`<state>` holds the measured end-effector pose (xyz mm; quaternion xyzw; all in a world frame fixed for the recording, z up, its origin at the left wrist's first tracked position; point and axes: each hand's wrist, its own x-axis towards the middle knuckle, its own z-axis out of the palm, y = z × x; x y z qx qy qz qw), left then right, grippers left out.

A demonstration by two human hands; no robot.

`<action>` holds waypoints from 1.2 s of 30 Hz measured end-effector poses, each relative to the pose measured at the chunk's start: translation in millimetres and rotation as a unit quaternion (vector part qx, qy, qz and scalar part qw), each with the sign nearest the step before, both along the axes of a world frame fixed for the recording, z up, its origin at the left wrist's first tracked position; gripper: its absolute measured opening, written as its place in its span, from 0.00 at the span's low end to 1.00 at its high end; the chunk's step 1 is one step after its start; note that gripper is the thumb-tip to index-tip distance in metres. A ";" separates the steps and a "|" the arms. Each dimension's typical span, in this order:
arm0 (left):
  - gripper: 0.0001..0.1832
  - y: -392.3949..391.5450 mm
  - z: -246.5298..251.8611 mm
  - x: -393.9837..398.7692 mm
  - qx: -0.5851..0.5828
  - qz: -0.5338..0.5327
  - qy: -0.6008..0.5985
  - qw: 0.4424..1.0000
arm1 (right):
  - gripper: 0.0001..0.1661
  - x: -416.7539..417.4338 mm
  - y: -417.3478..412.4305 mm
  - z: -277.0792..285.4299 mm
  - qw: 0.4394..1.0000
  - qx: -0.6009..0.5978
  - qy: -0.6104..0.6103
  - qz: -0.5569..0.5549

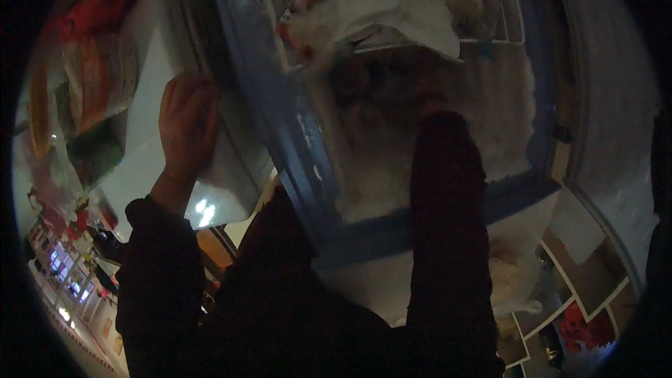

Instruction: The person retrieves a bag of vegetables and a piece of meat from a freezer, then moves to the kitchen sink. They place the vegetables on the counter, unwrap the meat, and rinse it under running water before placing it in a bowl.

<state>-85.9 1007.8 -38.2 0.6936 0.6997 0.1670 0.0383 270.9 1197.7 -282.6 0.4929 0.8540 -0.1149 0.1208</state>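
My left hand (189,118) rests at the edge of a pale counter, its fingers curled and partly in shadow; whether it holds anything does not show. My right arm, in a dark sleeve, reaches into an open chest or cabinet with a blue-grey rim (367,233). Deep shadow and blur hide most of my right hand (430,102), so its grip cannot be made out. Just beyond it lies a crumpled white bag or sheet (383,5), with blurred orange-red and white packaging (299,37) on its left. A white wire divider (493,41) runs beside the white material.
Blurred red packaging (97,10) and other goods stand on the pale counter (152,84) at left. At lower right, a dark bottle (552,346) and a red item (585,328) are near pale-edged floor tiles or partitions. A grey curved panel (611,89) borders the right side.
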 end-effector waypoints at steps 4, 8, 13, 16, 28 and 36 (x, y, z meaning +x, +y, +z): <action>0.06 15.0 6.4 6.5 0.014 -0.027 -0.012 0.999 | 0.24 59.9 14.0 -71.5 0.996 0.066 -0.043 0.047; 0.06 8.0 4.5 4.0 0.001 -0.001 -0.027 1.000 | 0.25 13.9 -10.7 -16.6 0.995 0.031 -0.032 0.087; 0.06 8.3 5.0 4.6 0.020 -0.011 -0.006 1.000 | 0.24 -46.1 -68.5 44.2 0.994 0.025 0.009 0.104; 0.06 6.6 4.2 3.7 0.029 -0.010 -0.011 0.999 | 0.23 -56.1 -93.2 46.9 0.987 -0.024 0.025 0.160; 0.05 2.8 3.7 1.0 0.047 -0.004 -0.017 0.999 | 0.20 -29.8 -88.6 57.3 0.936 -0.120 0.071 0.323; 0.07 -2.6 0.2 -4.7 0.070 -0.006 -0.037 0.997 | 0.18 11.7 -48.0 168.0 0.877 -0.448 0.175 -0.013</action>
